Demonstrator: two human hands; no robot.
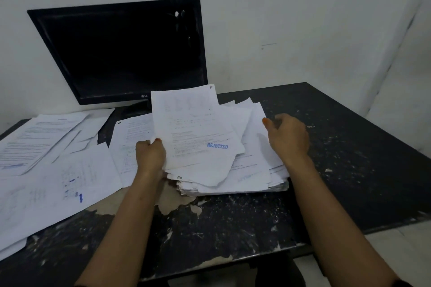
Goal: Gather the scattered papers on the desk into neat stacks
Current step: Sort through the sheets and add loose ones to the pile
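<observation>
The step in hand looked like building the first stack: a thick, ragged pile of papers lay in front of the dark monitor, a little toward its right side, on the worn black desk. The left hand gripped the near left edge of a few top sheets, thumb on top, lifting them so that they stood tilted up toward the monitor's lower bezel; the uppermost bore a blue REJECTED stamp. The right hand was at the pile's right side, fingers curled around the edges of the sheets fanned out there. The two hands were thus apart, one on each flank of the pile.

Loose papers lay spread in front of the monitor's left half and out beyond its left edge, some overlapping, well short of any stack.

By my judgement the task was early. The next move seemed to call for lowering the raised sheets onto the pile and squaring the fanned edges between both palms, then reaching for the sheets left of the monitor. The pile's near corners were curled and frayed, so tapping it true might take some patience
</observation>
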